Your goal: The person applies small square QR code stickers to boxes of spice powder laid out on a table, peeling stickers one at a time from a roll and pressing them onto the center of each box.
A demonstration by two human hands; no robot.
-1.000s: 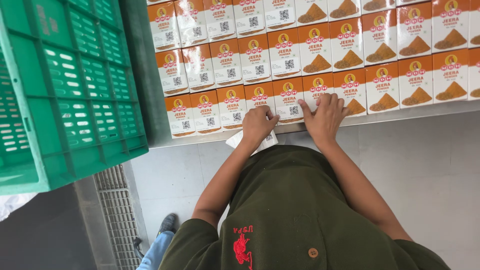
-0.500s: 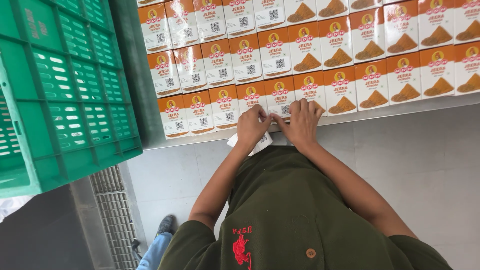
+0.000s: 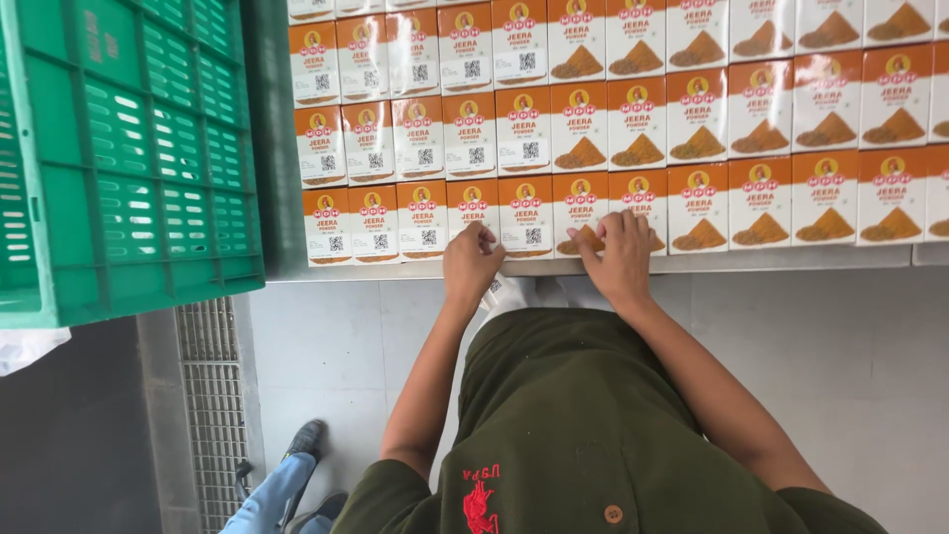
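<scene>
Rows of small orange and white cartons [image 3: 633, 119] lie flat and tightly packed on a steel table, reaching its front edge [image 3: 791, 260]. My left hand [image 3: 471, 259] rests at that edge with its fingertips on a front-row carton [image 3: 473, 203]. Close beside it, my right hand [image 3: 620, 255] lies with spread fingers on another front-row carton [image 3: 580, 213] that shows a heap of brown powder. Neither hand has lifted a carton. My dark green shirt fills the lower middle of the view.
A green slatted plastic crate [image 3: 129, 158] stands at the left, next to the table. Below it a metal floor drain grate [image 3: 208, 405] runs along the pale tiled floor. Another person's leg in jeans and dark shoe [image 3: 292, 465] is at the bottom left.
Both hands have slid left along the table's front edge and come closer together. The view has shifted so the cartons and crate sit further right.
</scene>
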